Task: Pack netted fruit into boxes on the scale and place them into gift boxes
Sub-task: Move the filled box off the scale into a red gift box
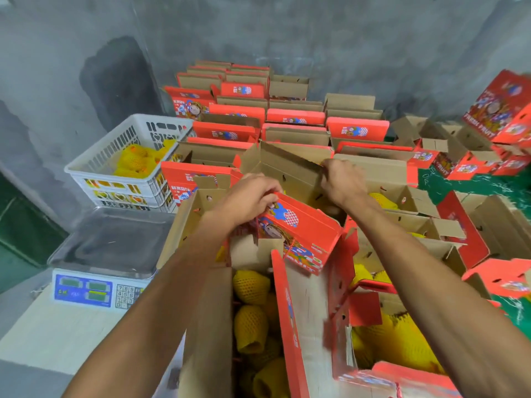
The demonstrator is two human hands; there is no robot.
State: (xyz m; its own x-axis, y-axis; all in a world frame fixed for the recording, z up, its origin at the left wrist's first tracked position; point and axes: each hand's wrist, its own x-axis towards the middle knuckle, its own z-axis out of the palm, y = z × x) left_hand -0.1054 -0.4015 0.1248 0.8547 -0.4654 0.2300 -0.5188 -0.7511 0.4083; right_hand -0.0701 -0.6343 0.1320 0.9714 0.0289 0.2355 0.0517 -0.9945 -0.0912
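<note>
A red printed gift box point(304, 239) stands open in front of me, with several fruits in yellow foam netting point(250, 285) inside it. My left hand point(247, 196) grips the box's red printed flap near its top edge. My right hand point(342, 176) pinches the edge of a brown cardboard flap point(290, 160) further back. A second open box to the right also holds netted fruit point(399, 334). The scale point(109, 248) at the left has nothing on its steel pan.
A white plastic basket point(94, 165) with more netted fruit stands behind the scale. Rows of open red gift boxes point(296, 119) fill the back up to the grey wall. More boxes pile at the right point(500, 110) on a green surface.
</note>
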